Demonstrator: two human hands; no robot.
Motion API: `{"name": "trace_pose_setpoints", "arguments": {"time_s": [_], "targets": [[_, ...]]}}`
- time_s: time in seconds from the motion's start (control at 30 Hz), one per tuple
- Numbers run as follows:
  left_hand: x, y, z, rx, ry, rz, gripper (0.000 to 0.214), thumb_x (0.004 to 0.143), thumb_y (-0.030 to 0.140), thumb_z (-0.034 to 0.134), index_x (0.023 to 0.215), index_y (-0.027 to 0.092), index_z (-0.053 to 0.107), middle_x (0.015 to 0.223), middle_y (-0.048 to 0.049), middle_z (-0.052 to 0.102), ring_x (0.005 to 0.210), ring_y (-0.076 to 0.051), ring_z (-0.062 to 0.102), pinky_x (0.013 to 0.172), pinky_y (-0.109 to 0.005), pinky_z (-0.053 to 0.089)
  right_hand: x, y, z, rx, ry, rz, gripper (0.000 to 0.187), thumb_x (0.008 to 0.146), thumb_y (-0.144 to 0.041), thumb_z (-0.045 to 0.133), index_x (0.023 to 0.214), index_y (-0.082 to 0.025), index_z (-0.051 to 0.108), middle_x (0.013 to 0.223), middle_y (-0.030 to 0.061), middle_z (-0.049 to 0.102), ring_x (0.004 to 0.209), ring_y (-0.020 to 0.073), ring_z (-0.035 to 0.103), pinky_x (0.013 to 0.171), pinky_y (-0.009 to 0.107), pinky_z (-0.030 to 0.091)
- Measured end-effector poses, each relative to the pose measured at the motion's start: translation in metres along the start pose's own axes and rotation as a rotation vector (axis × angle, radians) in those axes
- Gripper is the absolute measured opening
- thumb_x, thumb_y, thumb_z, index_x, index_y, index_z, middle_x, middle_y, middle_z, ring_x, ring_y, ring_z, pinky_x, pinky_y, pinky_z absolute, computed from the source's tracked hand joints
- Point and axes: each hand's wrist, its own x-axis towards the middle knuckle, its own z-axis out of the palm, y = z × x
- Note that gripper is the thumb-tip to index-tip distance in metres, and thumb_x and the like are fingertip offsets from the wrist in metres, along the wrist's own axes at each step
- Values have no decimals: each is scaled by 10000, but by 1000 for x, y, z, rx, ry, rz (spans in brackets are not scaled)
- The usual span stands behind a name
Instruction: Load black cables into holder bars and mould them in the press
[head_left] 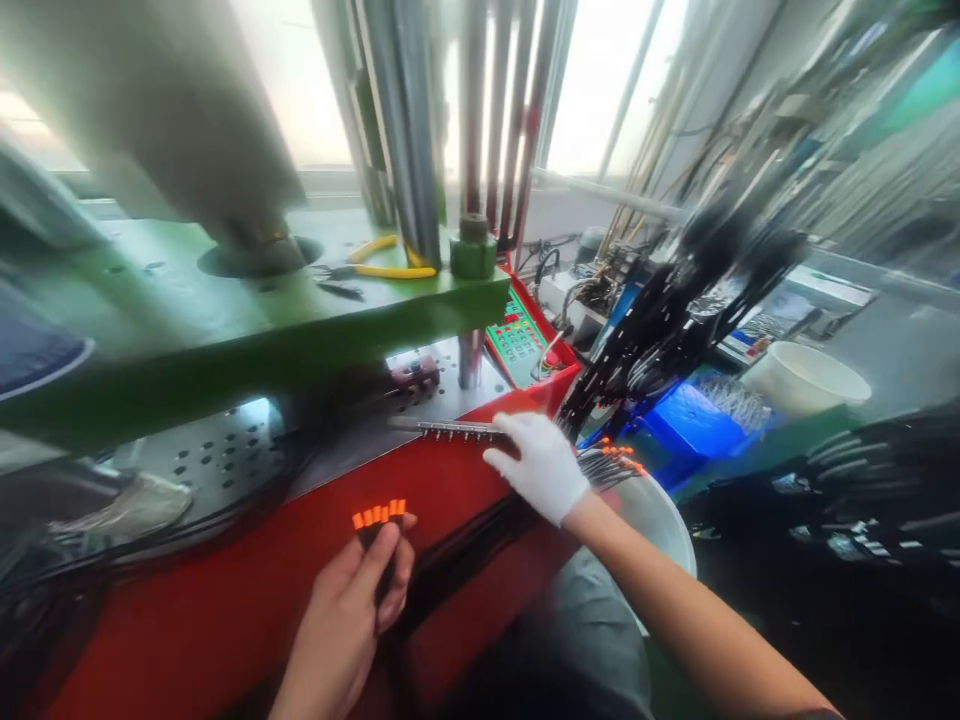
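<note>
My bare left hand (360,595) is closed around a small bunch of black cables whose orange tips (380,514) stick up in a row above the thumb. On my right hand (544,465) is a white glove; its thumb and fingers close on the right end of a thin metal bar (461,430). A row of small pins or teeth runs along the bar's lower side. The bar lies level over the front edge of a perforated metal plate (225,450), above the red bench top (247,580). Whether the bar rests on anything is unclear.
A green machine plate (262,345) overhangs the work surface, with yellow-handled pliers (394,265) on top. Beyond my right hand stand a red tray (566,378), hanging black cables (637,330), a blue bin (682,425) and a white bucket (671,525) holding orange-tipped cables. Motion blurs the edges.
</note>
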Motion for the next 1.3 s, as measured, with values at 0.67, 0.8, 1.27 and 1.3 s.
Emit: {"name": "trace_pose_setpoints", "arguments": {"time_s": [0.67, 0.8, 1.27, 1.3], "targets": [[-22, 1, 10, 181, -323, 84, 274, 901, 416, 500, 902, 142, 519, 592, 33, 489, 442, -54, 328, 430, -204, 233, -9, -31, -32, 621, -502, 238, 322, 829, -497, 546, 865, -178, 577, 641, -17, 544, 539, 115, 484, 506, 234, 383], [-21, 0, 14, 215, -352, 66, 268, 919, 410, 471, 888, 146, 510, 608, 26, 497, 451, -58, 333, 432, -209, 238, -42, -34, -53, 1171, -453, 413, 428, 871, -575, 447, 898, -169, 581, 662, 7, 552, 453, 90, 402, 405, 224, 322], [-31, -4, 33, 381, -424, 77, 282, 890, 356, 538, 737, 120, 564, 599, -7, 515, 456, -63, 356, 456, -222, 273, -46, -48, -61, 1521, -356, 353, 471, 873, -397, 533, 1300, -199, 548, 796, 13, 663, 770, 158, 602, 747, 299, 499], [-31, -4, 34, 376, -429, 72, 274, 894, 353, 530, 762, 117, 574, 603, -11, 524, 451, -64, 360, 457, -222, 283, -46, -48, -61, 1530, -361, 352, 468, 875, -396, 529, 1302, -204, 545, 804, 13, 664, 764, 154, 601, 737, 293, 501]]}}
